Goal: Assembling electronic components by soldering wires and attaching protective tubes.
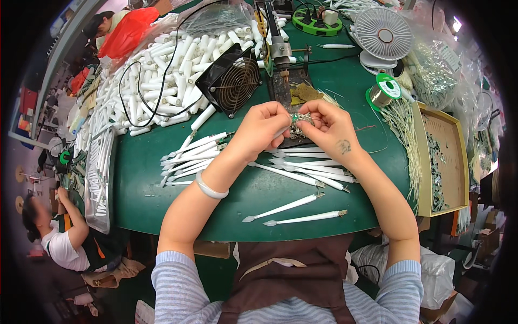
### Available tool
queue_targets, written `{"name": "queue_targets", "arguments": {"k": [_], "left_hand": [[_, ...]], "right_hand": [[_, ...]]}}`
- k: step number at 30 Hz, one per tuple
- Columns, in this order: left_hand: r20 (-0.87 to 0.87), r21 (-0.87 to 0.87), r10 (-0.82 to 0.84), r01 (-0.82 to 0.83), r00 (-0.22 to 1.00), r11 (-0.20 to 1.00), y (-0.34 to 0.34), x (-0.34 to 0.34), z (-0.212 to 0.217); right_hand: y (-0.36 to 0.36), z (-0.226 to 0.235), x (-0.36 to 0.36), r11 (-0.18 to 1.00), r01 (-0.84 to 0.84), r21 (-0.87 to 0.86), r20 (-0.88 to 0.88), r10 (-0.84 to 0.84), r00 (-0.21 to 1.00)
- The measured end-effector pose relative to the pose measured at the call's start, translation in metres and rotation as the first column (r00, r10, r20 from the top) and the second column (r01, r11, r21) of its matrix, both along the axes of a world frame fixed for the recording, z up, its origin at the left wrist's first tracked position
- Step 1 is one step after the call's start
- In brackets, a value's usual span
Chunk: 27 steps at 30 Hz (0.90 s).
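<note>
We see a dark green table top (162,194) strewn with white tapered sticks (302,218) and a pile of white tubes (162,81), a black fan (232,80) and a white fan (384,35), a pale bracelet (210,189), blue-striped sleeves (178,286), and a brown apron (297,281).

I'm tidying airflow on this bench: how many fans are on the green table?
2. A black square fan leans by the pile of white tubes, up left of the hands; a white round fan stands at the far right. Clutter may hide others.
</note>
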State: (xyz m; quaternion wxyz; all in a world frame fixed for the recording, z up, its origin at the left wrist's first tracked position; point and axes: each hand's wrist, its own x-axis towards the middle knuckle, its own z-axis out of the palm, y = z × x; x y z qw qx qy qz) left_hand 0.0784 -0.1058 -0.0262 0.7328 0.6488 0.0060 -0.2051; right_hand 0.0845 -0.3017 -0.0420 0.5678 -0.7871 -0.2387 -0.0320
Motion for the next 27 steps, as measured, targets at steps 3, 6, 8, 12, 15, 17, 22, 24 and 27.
{"name": "queue_targets", "arguments": {"k": [3,6,8,12,15,17,22,24,27], "left_hand": [[-0.050,-0.054,-0.029,0.026,0.998,0.998,0.000,0.001,0.001],[-0.093,-0.102,-0.045,0.035,0.995,0.994,0.002,0.002,-0.001],[-0.093,-0.111,-0.046,0.036,0.995,0.993,0.003,0.001,-0.002],[-0.033,-0.060,-0.016,0.014,0.999,0.998,-0.001,-0.001,-0.001],[0.057,0.035,-0.004,0.002,0.998,0.999,-0.003,-0.004,-0.003],[0.089,0.048,0.001,-0.005,0.996,0.999,-0.004,-0.004,-0.006],[0.149,0.065,0.032,-0.042,0.988,0.997,-0.007,-0.003,-0.011],[0.101,0.052,0.061,-0.067,0.993,0.996,-0.005,-0.001,-0.010],[0.085,0.051,0.082,-0.086,0.993,0.995,-0.003,0.001,-0.012]], "right_hand": [[-0.001,-0.006,0.003,1.000,-0.013,0.022,-0.067,0.015,0.998],[-0.001,-0.007,0.004,1.000,-0.006,0.030,-0.091,0.008,0.996],[0.001,-0.007,0.003,1.000,0.006,0.022,-0.098,-0.003,0.995],[0.001,-0.006,0.002,0.998,0.018,0.063,-0.171,-0.007,0.985],[0.002,-0.006,0.001,0.996,0.020,0.086,-0.211,-0.001,0.977],[0.003,-0.006,0.001,0.994,0.036,0.102,-0.227,-0.012,0.974],[0.008,-0.003,-0.003,0.991,0.061,0.123,-0.192,-0.037,0.981],[0.008,0.001,-0.005,0.985,0.073,0.154,-0.198,-0.042,0.979],[0.007,0.002,-0.007,0.993,0.094,0.070,-0.117,-0.085,0.989]]}}
